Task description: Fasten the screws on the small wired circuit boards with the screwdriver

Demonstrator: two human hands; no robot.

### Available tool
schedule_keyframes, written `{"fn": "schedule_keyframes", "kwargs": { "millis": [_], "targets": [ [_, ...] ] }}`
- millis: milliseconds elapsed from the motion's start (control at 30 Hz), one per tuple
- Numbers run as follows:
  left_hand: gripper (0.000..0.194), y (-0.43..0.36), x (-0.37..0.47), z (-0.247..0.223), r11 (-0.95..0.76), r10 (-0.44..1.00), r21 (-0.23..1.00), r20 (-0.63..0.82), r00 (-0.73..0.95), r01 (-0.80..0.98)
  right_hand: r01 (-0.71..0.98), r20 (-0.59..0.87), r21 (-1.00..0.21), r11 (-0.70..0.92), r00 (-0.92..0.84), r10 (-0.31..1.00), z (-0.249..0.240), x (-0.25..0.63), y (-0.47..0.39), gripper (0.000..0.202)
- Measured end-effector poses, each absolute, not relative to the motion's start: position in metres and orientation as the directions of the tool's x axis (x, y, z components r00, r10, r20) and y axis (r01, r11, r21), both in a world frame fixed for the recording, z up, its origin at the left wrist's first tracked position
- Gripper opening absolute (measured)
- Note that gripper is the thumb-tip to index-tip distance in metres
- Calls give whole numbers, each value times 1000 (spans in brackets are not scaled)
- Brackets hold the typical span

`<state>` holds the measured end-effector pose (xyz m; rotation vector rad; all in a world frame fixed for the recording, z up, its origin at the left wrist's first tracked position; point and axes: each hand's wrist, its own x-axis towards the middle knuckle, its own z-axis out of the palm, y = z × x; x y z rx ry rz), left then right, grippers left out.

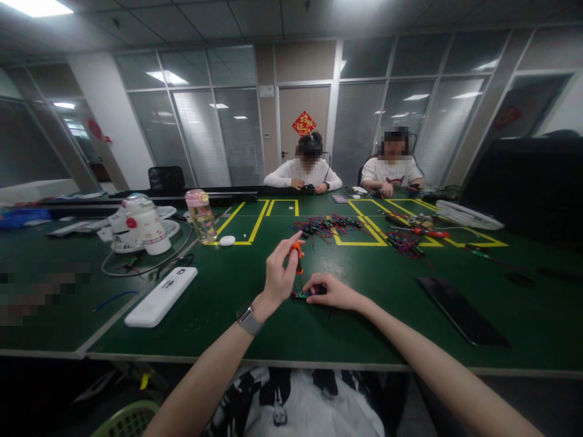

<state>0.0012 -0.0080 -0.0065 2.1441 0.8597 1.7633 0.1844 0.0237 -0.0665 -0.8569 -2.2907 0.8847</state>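
Observation:
My left hand is closed around the orange-and-black handle of a screwdriver. Its thin shaft points down at a small green circuit board lying on the green table. With bent fingers, my right hand grips the board's right part and partly hides it. A dark piece shows between those fingers, too small to name. Just beyond my hands lies a heap of small boards with red and blue wires.
A white power bank lies on the left, a black phone on the right. Farther back stand a pink-lidded bottle and a white jug. More wired boards and a red-handled tool lie right. Two people sit opposite.

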Motion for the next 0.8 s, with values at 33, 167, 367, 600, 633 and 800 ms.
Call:
{"fn": "schedule_keyframes", "kwargs": {
  "millis": [33, 167, 367, 600, 633, 800],
  "targets": [
    [35, -8, 2, -7, -798, 569, 521, 817, 92, 303, 360, 245, -730, 581, -656, 714, -67, 184, 24, 24],
    [31, -7, 4, -5, -799, 515, 451, 855, 64, 398, 350, 235, -750, 561, -652, 721, -67, 184, 24, 24],
    [27, -8, 2, -4, -807, 505, 441, 860, 73, 393, 362, 233, -741, 566, -651, 723, -67, 184, 24, 25],
    [32, -9, 2, -6, -825, 518, 477, 852, 68, 304, 364, 232, -741, 564, -650, 723, -68, 185, 24, 24],
    [30, -8, 2, -6, -830, 502, 459, 862, 67, 316, 362, 233, -742, 565, -650, 723, -68, 185, 24, 24],
    [21, -7, 2, -3, -810, 461, 405, 887, 33, 425, 372, 239, -731, 572, -646, 725, -67, 184, 23, 24]
  ]
}}
